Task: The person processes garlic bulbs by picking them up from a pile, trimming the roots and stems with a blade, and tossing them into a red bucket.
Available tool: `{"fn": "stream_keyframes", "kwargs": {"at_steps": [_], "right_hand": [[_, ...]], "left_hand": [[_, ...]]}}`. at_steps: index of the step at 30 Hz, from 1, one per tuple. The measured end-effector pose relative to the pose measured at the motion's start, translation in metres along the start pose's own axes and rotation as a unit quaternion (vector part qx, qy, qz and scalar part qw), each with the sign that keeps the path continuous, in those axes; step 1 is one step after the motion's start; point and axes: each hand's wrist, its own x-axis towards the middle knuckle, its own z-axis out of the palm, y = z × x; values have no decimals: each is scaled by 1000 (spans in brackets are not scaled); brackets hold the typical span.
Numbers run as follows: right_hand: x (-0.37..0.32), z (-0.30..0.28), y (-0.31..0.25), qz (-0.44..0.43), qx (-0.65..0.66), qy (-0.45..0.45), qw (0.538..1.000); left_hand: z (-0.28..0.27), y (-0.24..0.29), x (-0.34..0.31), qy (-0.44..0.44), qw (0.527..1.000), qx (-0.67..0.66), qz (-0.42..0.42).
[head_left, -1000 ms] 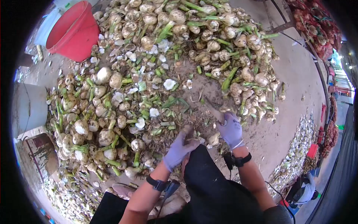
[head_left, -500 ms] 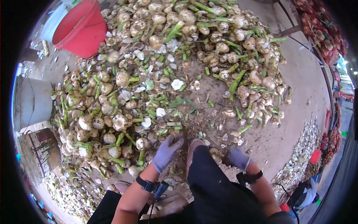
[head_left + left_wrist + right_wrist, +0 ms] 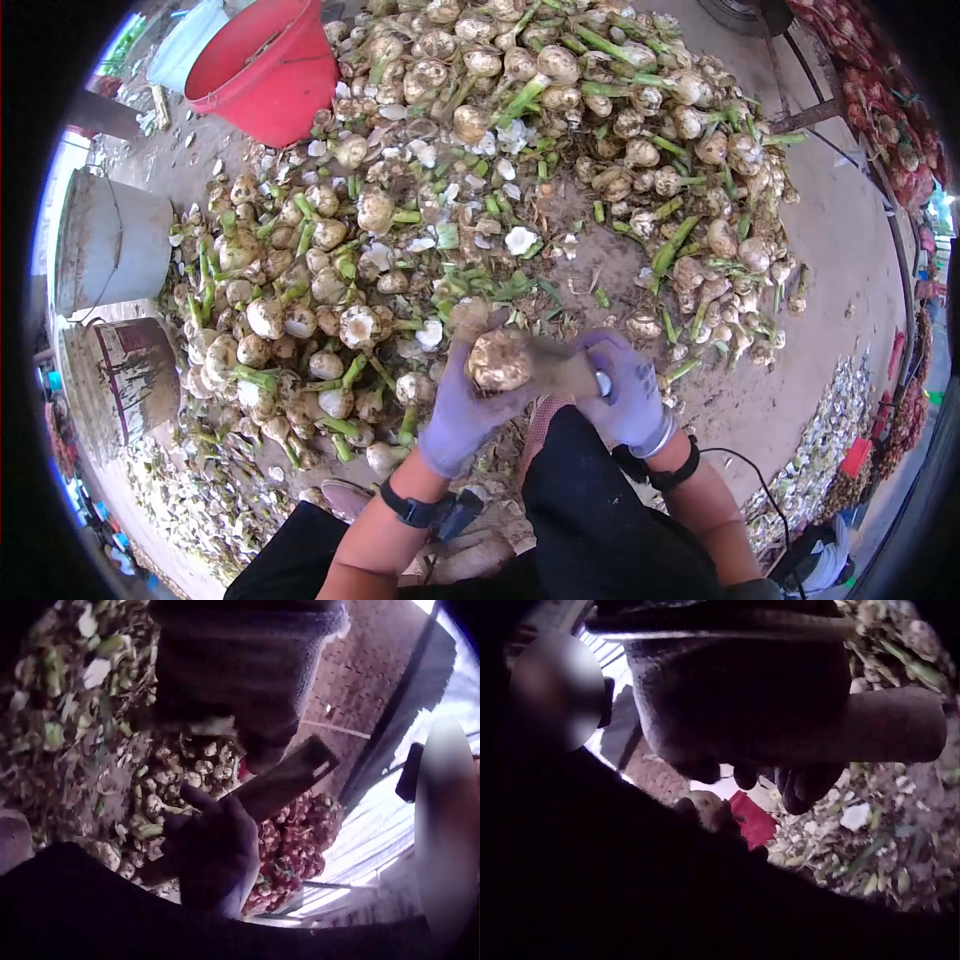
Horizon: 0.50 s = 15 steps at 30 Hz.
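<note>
My left hand (image 3: pixel 470 410), in a dirty pale purple glove, grips a soil-covered garlic bulb (image 3: pixel 500 360) in front of my knee. Close on its right, my right hand (image 3: pixel 620 385) in a matching glove holds a knife (image 3: pixel 560 370), whose blurred blade points left at the bulb. A slot shows near the end of the flat blade (image 3: pixel 289 780) in the left wrist view. The right wrist view is dark; there the gloved right hand (image 3: pixel 735 705) fills the top, and a pale bulb (image 3: pixel 709 810) shows below its fingers.
Untrimmed garlic (image 3: pixel 290 310) is heaped to the left, with a larger pile (image 3: pixel 620 120) ahead. Cut stems and peelings litter the ground between. A red bucket (image 3: pixel 265 85) and a white bucket (image 3: pixel 110 240) stand at left. Filled red net bags (image 3: pixel 890 120) line the right.
The left hand has lifted from the ground near the heap and now holds a garlic bulb. The right hand dipped low at right, then rose to meet it with the knife. The view has shifted left.
</note>
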Motion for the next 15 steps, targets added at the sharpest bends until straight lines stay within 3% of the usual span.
{"fn": "stream_keyframes", "kwargs": {"at_steps": [2,3,4,5,6,8,10,11,12,13,14,15], "right_hand": [[5,7,-16,-27,-46,11,998],[12,3,-29,-14,-134,-56,989],[16,1,-35,-1,-221,-122,968],[17,3,-32,-45,-194,-106,974],[16,8,-30,-43,-192,-105,975],[12,19,-23,-139,-148,-24,979],[6,29,-9,-118,-142,-19,983],[3,35,2,-99,-136,-13,986],[6,38,24,-96,-137,-13,986],[17,36,56,-4,-160,6,987],[20,33,72,88,-181,25,979],[14,30,72,89,-183,23,979]], "left_hand": [[9,24,-2,-99,991,-39,-83],[4,16,3,-4,991,-16,-132],[-1,16,3,-5,991,-14,-134],[-5,20,5,26,962,-171,-212],[-7,22,5,56,902,-322,-283],[-8,21,5,69,890,-324,-313],[-8,18,4,92,864,-334,-367],[-11,14,-3,93,862,-334,-369],[-17,7,-16,44,934,-208,-286],[-20,3,-22,-9,978,-76,-192],[-15,8,-23,-10,978,-76,-194],[-4,18,-23,-5,986,112,-125]]}}
